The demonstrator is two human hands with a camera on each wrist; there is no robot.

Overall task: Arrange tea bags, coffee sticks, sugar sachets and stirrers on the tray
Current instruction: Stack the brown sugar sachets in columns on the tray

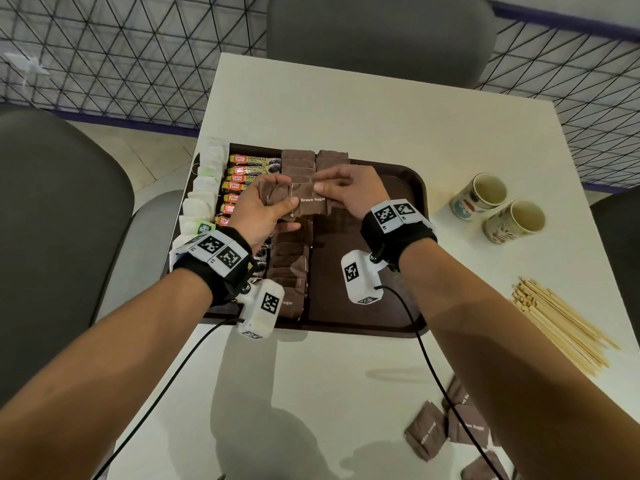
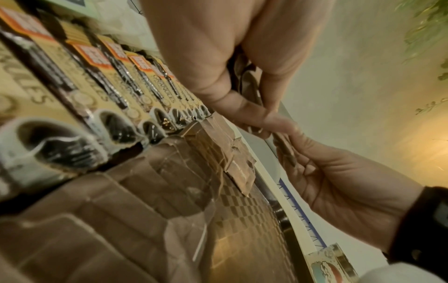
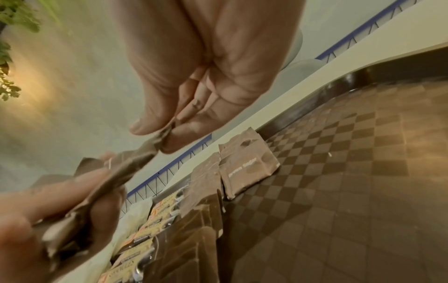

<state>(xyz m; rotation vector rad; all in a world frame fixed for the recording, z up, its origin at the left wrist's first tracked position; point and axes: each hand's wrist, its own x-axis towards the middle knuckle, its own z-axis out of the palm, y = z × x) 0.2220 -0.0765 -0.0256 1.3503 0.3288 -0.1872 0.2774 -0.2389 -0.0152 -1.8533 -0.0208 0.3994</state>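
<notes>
Loose brown sugar sachets (image 1: 446, 427) lie nearest us on the white table (image 1: 363, 109), at its near right, tumbled at odd angles. Beyond them to the right, our bundle of wooden stirrers (image 1: 557, 323) rests off the tray, long axis running from far-left to near-right.

Over the dark tray (image 1: 408, 181) both our hands meet on one brown sugar sachet (image 1: 310, 202), held above the tray floor with its printed face up and its lettering running left to right. Our left hand (image 1: 258, 211) has thumb and curled fingers pinching its left end together with a few more sachets stacked underneath. Our right hand (image 1: 349, 192) pinches the right end between thumb and forefinger, the other fingers loosely bent.

On the tray, tea bags (image 1: 202, 192) line the left edge in a column running away from us. Beside them coffee sticks (image 1: 242, 178) lie in a column, each stick's long axis across the tray, left to right. Next come two columns of flat sugar sachets (image 1: 298, 164); the right one is short and sits at the far rim.

Two paper cups (image 1: 498, 206) stand upright on the table, right of the tray.
</notes>
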